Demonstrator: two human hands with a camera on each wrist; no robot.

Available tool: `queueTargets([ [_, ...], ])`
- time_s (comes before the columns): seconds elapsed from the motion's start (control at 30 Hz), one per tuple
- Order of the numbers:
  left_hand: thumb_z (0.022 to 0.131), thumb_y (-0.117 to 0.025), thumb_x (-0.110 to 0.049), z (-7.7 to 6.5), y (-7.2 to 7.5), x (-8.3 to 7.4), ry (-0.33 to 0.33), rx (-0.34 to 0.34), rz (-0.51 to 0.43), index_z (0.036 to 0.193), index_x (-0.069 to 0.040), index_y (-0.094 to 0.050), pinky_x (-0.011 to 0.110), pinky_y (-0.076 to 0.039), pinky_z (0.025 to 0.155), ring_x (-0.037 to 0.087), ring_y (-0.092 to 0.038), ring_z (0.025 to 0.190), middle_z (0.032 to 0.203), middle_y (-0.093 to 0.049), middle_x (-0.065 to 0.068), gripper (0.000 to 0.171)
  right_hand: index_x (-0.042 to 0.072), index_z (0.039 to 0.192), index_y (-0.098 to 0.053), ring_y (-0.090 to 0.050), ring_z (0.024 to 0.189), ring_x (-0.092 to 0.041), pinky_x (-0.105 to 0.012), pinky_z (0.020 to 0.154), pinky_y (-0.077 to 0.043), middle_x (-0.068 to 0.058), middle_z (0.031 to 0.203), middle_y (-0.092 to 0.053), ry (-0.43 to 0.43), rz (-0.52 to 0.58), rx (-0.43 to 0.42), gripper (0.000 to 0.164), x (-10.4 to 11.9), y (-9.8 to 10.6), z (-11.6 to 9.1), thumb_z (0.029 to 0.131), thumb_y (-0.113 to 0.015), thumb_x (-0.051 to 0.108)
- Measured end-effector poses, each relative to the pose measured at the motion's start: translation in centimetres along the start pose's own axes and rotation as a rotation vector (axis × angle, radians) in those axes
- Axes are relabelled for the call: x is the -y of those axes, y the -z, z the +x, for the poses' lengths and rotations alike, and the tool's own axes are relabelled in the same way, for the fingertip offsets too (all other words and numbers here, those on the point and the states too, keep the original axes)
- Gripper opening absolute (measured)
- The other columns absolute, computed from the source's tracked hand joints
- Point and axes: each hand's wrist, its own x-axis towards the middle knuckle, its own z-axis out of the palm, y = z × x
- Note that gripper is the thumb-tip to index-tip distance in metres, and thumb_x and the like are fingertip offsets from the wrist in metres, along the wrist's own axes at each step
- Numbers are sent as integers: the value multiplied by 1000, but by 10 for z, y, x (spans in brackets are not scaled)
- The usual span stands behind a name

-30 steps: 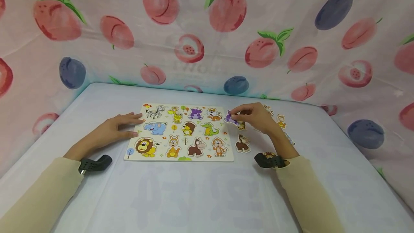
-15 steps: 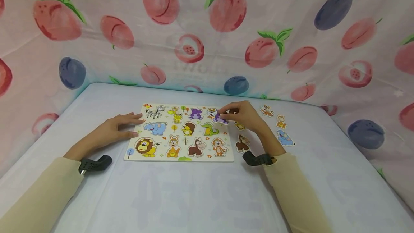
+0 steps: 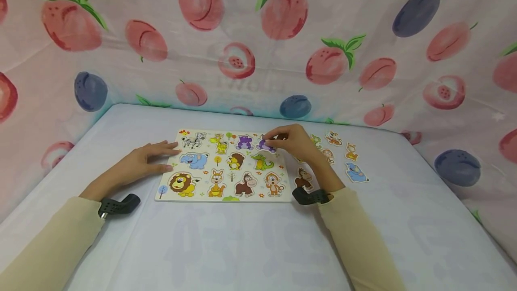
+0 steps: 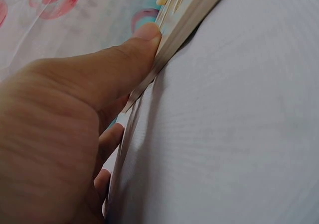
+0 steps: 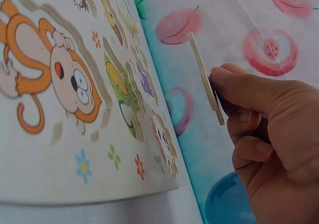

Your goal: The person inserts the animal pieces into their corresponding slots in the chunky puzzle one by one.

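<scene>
My right hand (image 3: 299,143) pinches a purple hippo puzzle piece (image 3: 265,146) between thumb and fingers. It is raised over the board's upper right, covering most of the tiger picture. In the right wrist view, the thin wooden piece (image 5: 202,69) shows edge-on, apart from the board's face. The animal puzzle board (image 3: 169,197) lies flat, its shallow recesses printed with animals. A matching hippo picture (image 3: 244,142) shows just left of the held piece. My left hand (image 3: 141,161) rests at the board's left edge, fingers extended; in the left wrist view the thumb (image 4: 147,32) lies on its rim.
Right of the board lie loose pieces: a gorilla (image 3: 304,178), an elephant (image 3: 356,172), a kangaroo (image 3: 351,152), a tiger (image 3: 333,138) and a monkey (image 3: 328,156). Others are partly hidden behind the right hand. A fruit-printed cloth (image 3: 258,89) hangs behind the white table (image 3: 226,246).
My right hand has carried the hippo piece left, from beside the board's right edge to over the tiger picture. My left hand has stayed put.
</scene>
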Motion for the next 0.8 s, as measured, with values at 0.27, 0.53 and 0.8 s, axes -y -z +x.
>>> queueTargets([
  [0.27, 86, -68, -45, 1, 0, 1, -1, 0, 0, 137, -21, -55, 69, -11, 105, 35, -13, 143, 155, -29, 5, 58, 16, 100, -75, -64, 74, -33, -50, 70, -52, -4, 91, -70, -16, 53, 1, 15, 3, -5, 7, 86, -73, 21],
  [0.53, 86, -68, -43, 0, 2, -1, -1, -2, 0, 136, -21, -56, 68, -11, 106, 34, -14, 143, 154, -31, 4, 56, 16, 100, -75, -61, 72, -37, -51, 67, -52, -2, 90, -70, -20, 67, 6, 14, 7, -8, 15, 87, -73, 20],
  [0.8, 86, -68, -44, 0, 3, -3, 8, 4, -2, 136, -20, -56, 68, -11, 106, 34, -14, 143, 154, -31, 3, 57, 16, 97, -76, -62, 72, -30, -39, 55, -50, 0, 88, -70, 18, 43, 0, 12, 7, -15, 25, 86, -73, 20],
])
